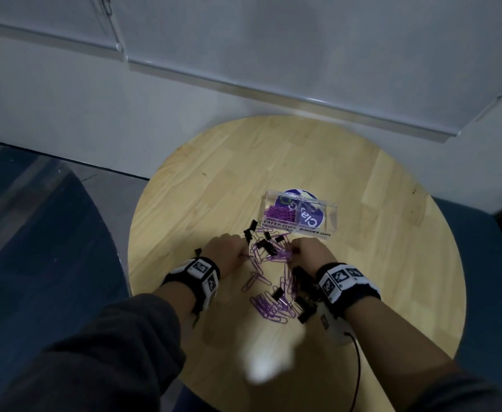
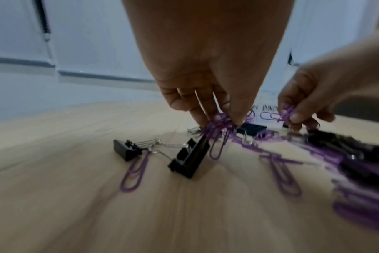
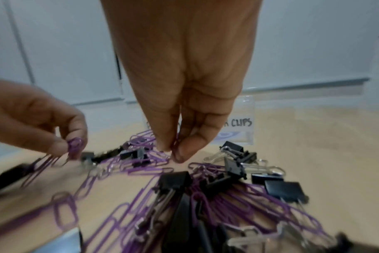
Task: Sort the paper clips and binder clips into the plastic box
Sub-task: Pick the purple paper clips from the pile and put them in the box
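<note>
On a round wooden table by a white wall, the left hand pinches purple paper clips from the mixed pile with black binder clips, the right hand pinches more, the box just beyond.

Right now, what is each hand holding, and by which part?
The left hand pinches a small bunch of purple wire paper clips by their upper loops. The right hand pinches purple paper clips at one end, between thumb and fingertips.
</note>
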A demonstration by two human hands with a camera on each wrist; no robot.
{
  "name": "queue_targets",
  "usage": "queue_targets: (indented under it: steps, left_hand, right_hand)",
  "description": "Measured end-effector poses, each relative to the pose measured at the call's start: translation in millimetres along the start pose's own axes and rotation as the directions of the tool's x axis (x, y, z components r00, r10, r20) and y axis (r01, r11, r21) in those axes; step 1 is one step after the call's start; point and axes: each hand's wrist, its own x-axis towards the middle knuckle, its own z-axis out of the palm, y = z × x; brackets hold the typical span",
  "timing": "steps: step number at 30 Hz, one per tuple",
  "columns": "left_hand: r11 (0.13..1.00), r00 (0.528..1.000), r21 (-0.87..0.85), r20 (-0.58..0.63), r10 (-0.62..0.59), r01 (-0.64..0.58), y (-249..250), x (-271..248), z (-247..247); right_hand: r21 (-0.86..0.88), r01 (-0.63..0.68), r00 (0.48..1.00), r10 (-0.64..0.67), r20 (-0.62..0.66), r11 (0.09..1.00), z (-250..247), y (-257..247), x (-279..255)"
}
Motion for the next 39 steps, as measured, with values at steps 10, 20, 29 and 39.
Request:
queue_targets:
  steps: [10,20,29,39]
  left_hand:
    - [0.764,0.979,-0.632,-0.041,-0.200,0.130,16,3,-1]
    - [0.737,0.974,-0.639,0.103,-0.200,0.219,19,-5,3]
    - [0.930,0.962,-0.319,0.253,-0.103,0.184,13,-27,12]
    - [0.979,0.906,-0.090,0.402,-0.132,0.182,36,-67,21]
  right_hand:
    - [0.543,-0.015,0.979,0.124,-0.164,0.840,3,8,-12]
    - [0.714,-0.007,0.986,0.122,-0.110,0.700,26,11,-14]
    - [0.803,-0.150,0.983,0.176,0.057,0.576,29,21,-20]
    - [0.849,-0.342,0.939,0.131,0.317,0.402,28,-2,-51]
